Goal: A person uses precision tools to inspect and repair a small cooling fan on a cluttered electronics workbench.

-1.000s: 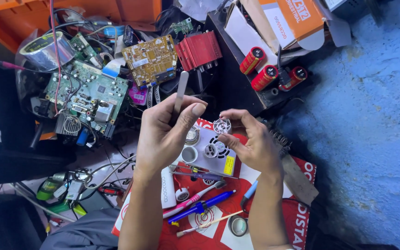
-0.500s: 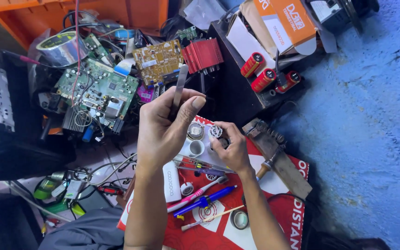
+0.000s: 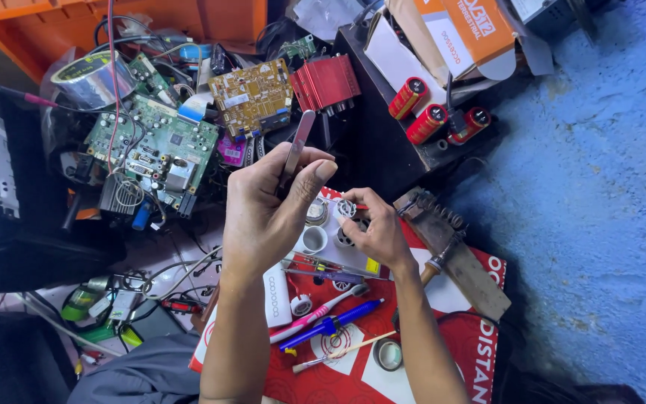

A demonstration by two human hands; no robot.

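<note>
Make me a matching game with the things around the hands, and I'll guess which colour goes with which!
Things:
1. Circuit board beside the tape roll
2. Three capacitors on the black box
3. Pen below the hands
4. Tweezers in the left hand

Colours:
A. Blue
B. Silver
C. Green
D. Red

Pairs: 1-C, 2-D, 3-A, 4-B
</note>
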